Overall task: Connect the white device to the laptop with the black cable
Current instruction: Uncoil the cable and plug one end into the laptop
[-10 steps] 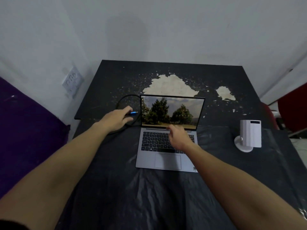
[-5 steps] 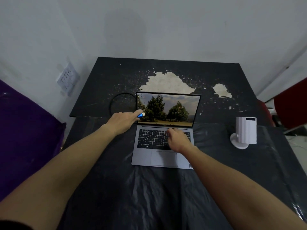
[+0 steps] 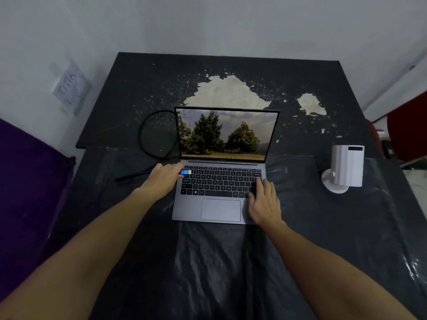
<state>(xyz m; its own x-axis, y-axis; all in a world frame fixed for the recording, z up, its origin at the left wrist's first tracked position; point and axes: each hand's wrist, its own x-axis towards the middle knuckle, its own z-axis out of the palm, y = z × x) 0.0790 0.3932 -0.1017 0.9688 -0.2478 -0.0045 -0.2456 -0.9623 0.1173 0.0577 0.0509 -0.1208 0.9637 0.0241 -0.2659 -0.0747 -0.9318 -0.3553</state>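
Observation:
An open grey laptop (image 3: 221, 210) with trees on its screen stands mid-table. My left hand (image 3: 163, 179) grips the black cable (image 3: 147, 144) by its blue-tipped plug (image 3: 186, 172), which hovers over the keyboard's top left corner. Behind that hand, the cable loops on the table left of the screen. My right hand (image 3: 263, 202) rests flat on the laptop's right side, fingers spread over the keys. The white device (image 3: 345, 166), a cylinder on a round foot, stands apart at the right.
The table (image 3: 208, 262) is covered with black plastic sheet, and peeled pale patches (image 3: 225, 92) show behind the laptop. A wall socket (image 3: 69, 88) sits at the left. A purple cushion (image 3: 27, 181) borders the left edge, and a red chair (image 3: 409, 132) the right.
My left hand has carried the plug from left of the screen down toward me, over the keyboard's corner. My right hand has slid from mid-keyboard to the laptop's right side.

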